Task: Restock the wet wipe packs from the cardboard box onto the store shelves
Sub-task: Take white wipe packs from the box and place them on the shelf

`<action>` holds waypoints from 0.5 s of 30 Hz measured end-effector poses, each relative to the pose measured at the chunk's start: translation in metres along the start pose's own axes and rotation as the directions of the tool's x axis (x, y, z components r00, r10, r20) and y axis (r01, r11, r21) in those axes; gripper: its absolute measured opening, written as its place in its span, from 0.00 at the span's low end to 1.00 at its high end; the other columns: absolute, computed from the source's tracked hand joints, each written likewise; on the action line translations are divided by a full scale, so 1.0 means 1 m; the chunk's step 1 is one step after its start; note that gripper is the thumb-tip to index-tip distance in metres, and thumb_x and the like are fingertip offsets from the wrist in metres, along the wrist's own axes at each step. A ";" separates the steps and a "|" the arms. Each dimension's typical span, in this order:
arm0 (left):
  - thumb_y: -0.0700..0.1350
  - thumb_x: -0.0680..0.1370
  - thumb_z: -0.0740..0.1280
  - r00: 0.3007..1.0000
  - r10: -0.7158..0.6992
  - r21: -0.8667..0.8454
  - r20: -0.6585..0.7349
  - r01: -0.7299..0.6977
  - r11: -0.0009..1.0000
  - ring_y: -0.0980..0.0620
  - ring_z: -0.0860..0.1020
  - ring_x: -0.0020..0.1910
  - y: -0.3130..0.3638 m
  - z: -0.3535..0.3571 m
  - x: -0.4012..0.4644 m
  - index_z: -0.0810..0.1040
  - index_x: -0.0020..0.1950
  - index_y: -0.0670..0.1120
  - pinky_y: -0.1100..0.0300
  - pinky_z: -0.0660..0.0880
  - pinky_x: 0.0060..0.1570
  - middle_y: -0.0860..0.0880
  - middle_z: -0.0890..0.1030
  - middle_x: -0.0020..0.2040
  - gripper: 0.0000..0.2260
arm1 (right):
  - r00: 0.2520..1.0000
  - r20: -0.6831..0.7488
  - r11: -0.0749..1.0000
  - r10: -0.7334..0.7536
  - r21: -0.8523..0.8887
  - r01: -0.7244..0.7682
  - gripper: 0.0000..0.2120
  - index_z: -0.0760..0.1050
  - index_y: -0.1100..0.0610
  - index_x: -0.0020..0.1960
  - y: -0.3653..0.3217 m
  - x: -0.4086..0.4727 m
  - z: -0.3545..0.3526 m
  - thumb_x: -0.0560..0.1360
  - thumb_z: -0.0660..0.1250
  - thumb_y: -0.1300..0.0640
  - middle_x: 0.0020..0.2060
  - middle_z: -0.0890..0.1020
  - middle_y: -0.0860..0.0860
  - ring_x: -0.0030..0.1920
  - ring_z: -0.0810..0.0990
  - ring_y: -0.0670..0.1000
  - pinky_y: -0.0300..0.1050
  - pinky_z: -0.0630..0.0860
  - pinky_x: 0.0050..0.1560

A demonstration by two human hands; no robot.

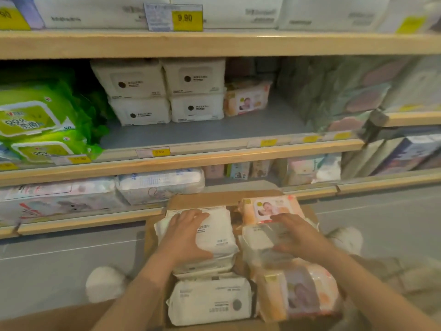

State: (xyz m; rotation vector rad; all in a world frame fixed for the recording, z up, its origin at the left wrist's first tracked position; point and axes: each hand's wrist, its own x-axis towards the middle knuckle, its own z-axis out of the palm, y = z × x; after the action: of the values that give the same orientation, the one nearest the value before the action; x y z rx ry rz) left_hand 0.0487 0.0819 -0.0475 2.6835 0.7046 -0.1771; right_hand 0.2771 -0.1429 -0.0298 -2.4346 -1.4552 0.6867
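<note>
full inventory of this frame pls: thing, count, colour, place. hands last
cardboard box: 1, brown, on the floor below the shelves
white packs in box: at least 3 visible, white, left side and centre of the box
pink baby packs in box: 2, pink-orange, right side of the box, far and near end
white packs on shelf: 4, white, middle shelf, two stacks of two
pink baby pack on shelf: 1, pink-orange, middle shelf, right of the white stacks
green packs: 2 clear, green, middle shelf, left
price tag: 1, yellow and white, top shelf edge, reads 9,90
left hand: on a white pack in the box
right hand: on a pale pack in the box
</note>
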 end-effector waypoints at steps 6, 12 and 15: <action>0.69 0.60 0.69 0.982 -0.046 0.259 0.183 -0.003 0.966 0.43 0.53 0.73 -0.006 0.007 0.020 0.32 0.74 0.61 0.41 0.48 0.71 0.47 0.55 0.75 0.57 | 0.991 0.135 0.979 -0.006 -0.202 0.033 0.48 0.57 0.44 0.74 0.038 0.018 0.014 0.58 0.67 0.30 0.71 0.64 0.45 0.70 0.63 0.51 0.49 0.60 0.71; 0.66 0.62 0.67 0.989 -0.024 0.318 0.143 -0.023 0.948 0.44 0.60 0.68 -0.003 0.007 0.020 0.32 0.74 0.59 0.44 0.58 0.65 0.47 0.61 0.69 0.54 | 0.984 0.177 0.913 -0.010 -0.399 0.081 0.47 0.56 0.44 0.73 0.027 0.034 0.012 0.60 0.73 0.36 0.65 0.64 0.47 0.65 0.62 0.52 0.51 0.62 0.65; 0.65 0.62 0.66 0.992 -0.009 0.312 0.126 -0.031 0.950 0.45 0.61 0.66 -0.001 0.008 0.016 0.32 0.74 0.58 0.45 0.60 0.64 0.47 0.62 0.67 0.53 | 0.983 0.183 0.873 -0.012 -0.477 0.100 0.48 0.57 0.47 0.72 0.022 0.036 0.010 0.60 0.73 0.34 0.65 0.65 0.49 0.65 0.62 0.52 0.51 0.62 0.63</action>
State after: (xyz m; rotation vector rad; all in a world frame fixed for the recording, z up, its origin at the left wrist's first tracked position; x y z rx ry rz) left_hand 0.0622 0.0874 -0.0583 2.9415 0.6706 -0.4892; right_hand 0.3036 -0.1225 -0.0572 -2.7309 -1.9644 0.5890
